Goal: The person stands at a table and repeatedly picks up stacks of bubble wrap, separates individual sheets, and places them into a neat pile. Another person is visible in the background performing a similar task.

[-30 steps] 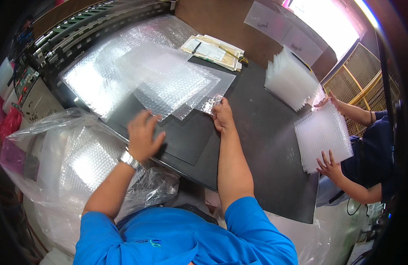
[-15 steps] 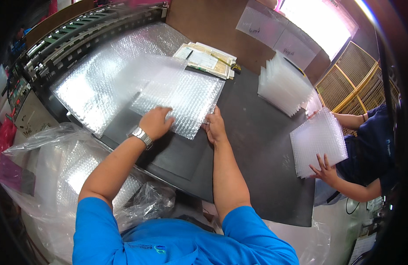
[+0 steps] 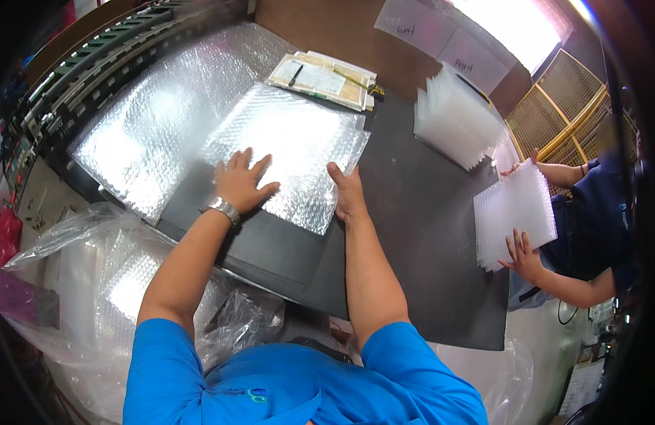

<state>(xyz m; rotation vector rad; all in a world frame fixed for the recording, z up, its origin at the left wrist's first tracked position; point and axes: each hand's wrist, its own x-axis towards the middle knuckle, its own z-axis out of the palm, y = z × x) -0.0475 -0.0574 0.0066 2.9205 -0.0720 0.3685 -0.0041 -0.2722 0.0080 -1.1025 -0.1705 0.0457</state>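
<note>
Head view is showing the left hand (image 3: 241, 181) pressing flat, fingers spread open, on a bubble-wrap sheet (image 3: 288, 145) lying on the dark counter (image 3: 419, 234). Right hand (image 3: 347, 191), fingers extended and gripping nothing, is resting against the sheet's near right edge.

One head-worn fisheye view looks steeply down, close over the dark worktable (image 3: 426, 234), edges bending outward

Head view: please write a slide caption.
Both hands, left hand and right hand, press a bubble-wrap sheet on a dark table.
</note>
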